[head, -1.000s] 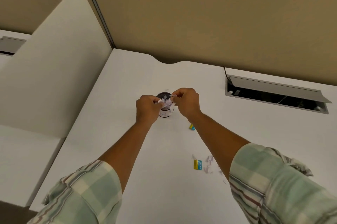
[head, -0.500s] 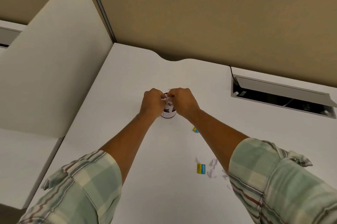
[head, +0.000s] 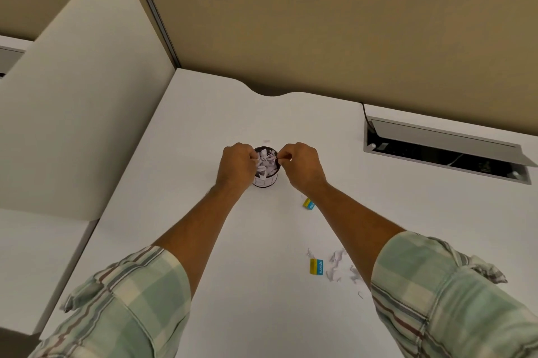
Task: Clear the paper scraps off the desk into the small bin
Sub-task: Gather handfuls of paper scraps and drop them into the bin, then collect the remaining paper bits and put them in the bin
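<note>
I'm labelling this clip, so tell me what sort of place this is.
Most likely an office cubicle. A white desk is closed in by a tan partition wall and a cream side divider, and a cable hatch is set into the desktop with its lid propped open.

The white desk [head: 203,241] carries a small bin [head: 266,175] at center; two yellow-blue labels [head: 316,266] and white paper scraps [head: 339,266] lie at five o'clock.

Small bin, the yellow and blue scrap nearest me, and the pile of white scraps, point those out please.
small bin [head: 265,181], head view, lower front wall.
yellow and blue scrap [head: 316,266], head view, its middle.
white scraps [head: 337,266], head view, middle of the loose pile.
</note>
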`<state>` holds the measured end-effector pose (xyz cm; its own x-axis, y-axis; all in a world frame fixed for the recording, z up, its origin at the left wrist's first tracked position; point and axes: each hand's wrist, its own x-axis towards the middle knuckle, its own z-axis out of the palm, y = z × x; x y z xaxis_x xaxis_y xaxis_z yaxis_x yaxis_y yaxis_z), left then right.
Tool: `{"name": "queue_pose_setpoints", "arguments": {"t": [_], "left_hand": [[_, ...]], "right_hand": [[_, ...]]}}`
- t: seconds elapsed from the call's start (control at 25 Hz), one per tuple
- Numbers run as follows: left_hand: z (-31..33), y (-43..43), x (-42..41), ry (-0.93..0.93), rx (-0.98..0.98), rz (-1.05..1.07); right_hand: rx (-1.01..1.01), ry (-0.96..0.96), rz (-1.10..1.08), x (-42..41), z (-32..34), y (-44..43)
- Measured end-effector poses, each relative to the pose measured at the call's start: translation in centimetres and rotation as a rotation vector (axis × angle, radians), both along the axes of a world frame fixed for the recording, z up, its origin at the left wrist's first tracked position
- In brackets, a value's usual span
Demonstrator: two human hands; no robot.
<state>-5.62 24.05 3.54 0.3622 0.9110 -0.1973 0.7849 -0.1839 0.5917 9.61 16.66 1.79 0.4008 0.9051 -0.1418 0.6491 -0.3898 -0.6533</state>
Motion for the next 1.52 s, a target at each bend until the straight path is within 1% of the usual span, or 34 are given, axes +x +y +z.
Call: {"name": "queue_pose_setpoints", "arguments": {"t": [0.08, 0.16, 0.36, 0.52, 0.64, 0.76, 0.92, 1.04, 1.24, 1.36, 1.52], "left_hand": [[0.0, -0.5, -0.2, -0.017, 0.014, 0.033], [0.0, -1.3, -0.6, -0.061, 0.015, 0.112], [-0.6, -4.6, -2.1, -0.183, 0.029, 0.317], [-1.7, -8.1, -2.7, -0.205, -0.056, 0.443], [-2.6, -10.9, -2.1, -0.199, -0.129, 0.47], [-3.4, -14.2, -0.8, -0.177, -0.158, 0.377], [-4.3, -18.7, 1.9, -0.092, -0.219, 0.086], [-5.1, -21.7, 3.8, 0.013, -0.21, -0.11], [-6.5, -24.5, 5.4, 0.332, -0.109, -0.429], [-7.0, -25.0, 5.8, 0.475, -0.03, -0.549], [-7.4, -25.2, 6.6, 0.502, 0.033, -0.586]], "right_hand": [[0.023, 0.031, -0.054, 0.4, -0.2, -1.0], [0.021, 0.051, -0.121, 1.0, -0.6, -2.5], [-0.045, 0.064, -0.193, 2.9, -2.2, -7.8], [-0.06, 0.074, -0.242, 4.2, -3.0, -13.0], [-0.092, 0.081, -0.326, 5.5, -3.4, -17.3], [-0.094, 0.072, -0.4, 7.0, -3.6, -21.9], [-0.105, 0.04, -0.495, 9.6, -3.4, -28.2], [-0.162, 0.004, -0.569, 11.2, -3.6, -32.7], [-0.263, -0.022, -0.683, 12.7, -4.3, -39.4], [-0.387, -0.032, -0.796, 12.9, -4.6, -42.5], [-0.52, 0.012, -0.89, 12.8, -5.0, -44.8]]}}
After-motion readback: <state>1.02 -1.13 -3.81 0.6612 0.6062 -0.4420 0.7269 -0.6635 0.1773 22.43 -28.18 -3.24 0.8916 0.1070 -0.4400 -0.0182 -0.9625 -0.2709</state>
